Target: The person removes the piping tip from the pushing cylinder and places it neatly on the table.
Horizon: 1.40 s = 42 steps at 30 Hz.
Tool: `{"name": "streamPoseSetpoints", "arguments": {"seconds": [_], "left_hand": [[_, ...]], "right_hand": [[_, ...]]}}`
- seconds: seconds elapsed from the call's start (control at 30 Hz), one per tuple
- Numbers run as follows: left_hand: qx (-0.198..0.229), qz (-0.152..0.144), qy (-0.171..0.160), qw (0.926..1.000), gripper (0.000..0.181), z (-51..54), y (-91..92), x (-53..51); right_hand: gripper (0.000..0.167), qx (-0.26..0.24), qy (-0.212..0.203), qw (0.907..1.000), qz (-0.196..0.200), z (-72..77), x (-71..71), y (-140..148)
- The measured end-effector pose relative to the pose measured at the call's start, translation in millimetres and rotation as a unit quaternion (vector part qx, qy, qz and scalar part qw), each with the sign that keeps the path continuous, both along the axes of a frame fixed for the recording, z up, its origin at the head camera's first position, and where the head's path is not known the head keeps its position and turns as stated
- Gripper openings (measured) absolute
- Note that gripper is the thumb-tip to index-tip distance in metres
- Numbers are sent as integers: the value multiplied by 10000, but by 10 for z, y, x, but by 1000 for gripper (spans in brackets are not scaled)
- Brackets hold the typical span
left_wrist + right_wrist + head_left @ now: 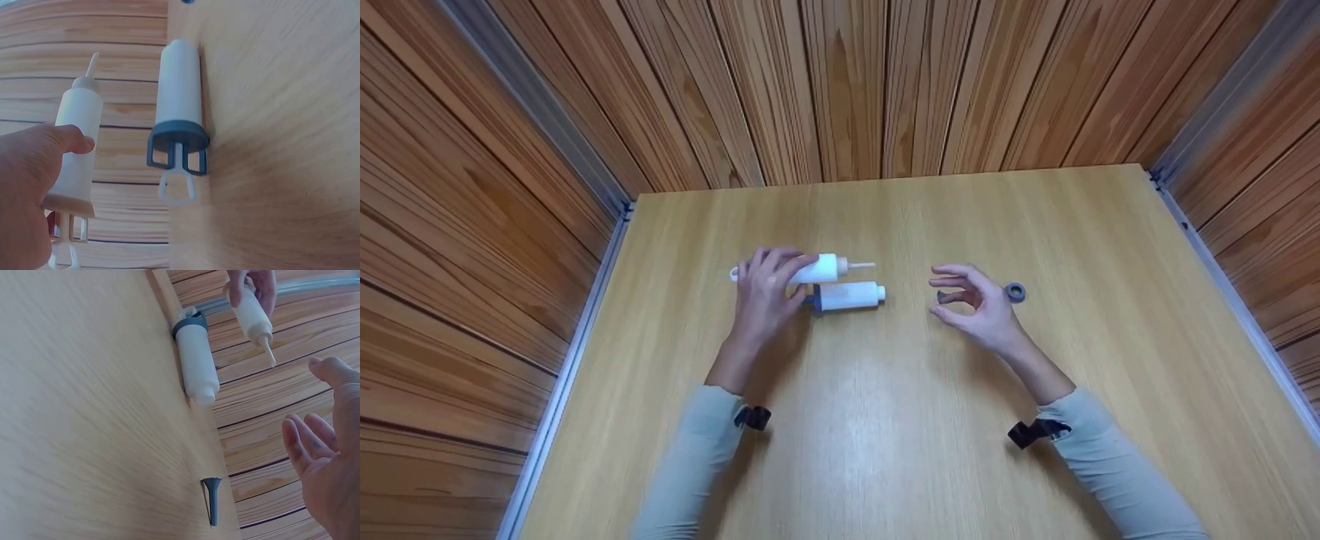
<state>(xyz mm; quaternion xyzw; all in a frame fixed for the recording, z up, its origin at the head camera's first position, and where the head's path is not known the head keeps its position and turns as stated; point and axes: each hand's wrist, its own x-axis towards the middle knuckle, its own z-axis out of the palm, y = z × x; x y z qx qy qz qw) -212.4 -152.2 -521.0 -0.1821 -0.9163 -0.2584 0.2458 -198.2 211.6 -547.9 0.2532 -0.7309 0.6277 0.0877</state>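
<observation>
My left hand (769,281) grips a white icing syringe (84,112) with a beige collar, a ring handle and a thin pale nozzle pointing right. Below it in the head view lies a second white syringe (849,295), on the table, with a dark blue-grey cap and a pale ring handle (177,188). Its front end carries no nozzle. A small dark blue-grey nozzle (212,500) rests on the table beside my right hand (979,307). That hand hovers with thumb and fingers spread apart, holding nothing; in the right wrist view it is clear of the nozzle.
A dark grey ring (1015,292) lies on the table just right of my right hand. The wooden table (840,420) has metal rails (562,367) along its sides. Wood-plank walls (847,90) stand behind it and to both sides.
</observation>
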Motion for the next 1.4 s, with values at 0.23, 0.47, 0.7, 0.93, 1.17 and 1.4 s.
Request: {"name": "streamPoseSetpoints", "arguments": {"seconds": [0.23,0.47,0.7,0.93,1.17,1.4], "left_hand": [[-228,-108,101,9996,47,32,91,80],[-250,-262,63,9993,48,57,221,130],[-253,-449,50,9987,45,67,344,170],[-326,-587,79,9977,45,76,434,198],[-462,-610,244,9968,46,96,525,238],[-522,-771,180,9955,47,119,580,281]], "right_hand": [[60,-128,-147,9998,19,-14,23,-50],[60,38,-365,9993,114,-2,41,-117],[59,-104,-446,9989,66,19,43,-179],[57,-84,-403,9991,106,33,39,-207],[55,-126,-391,9991,104,43,44,-253],[54,119,-529,9985,71,73,65,-270]]}}
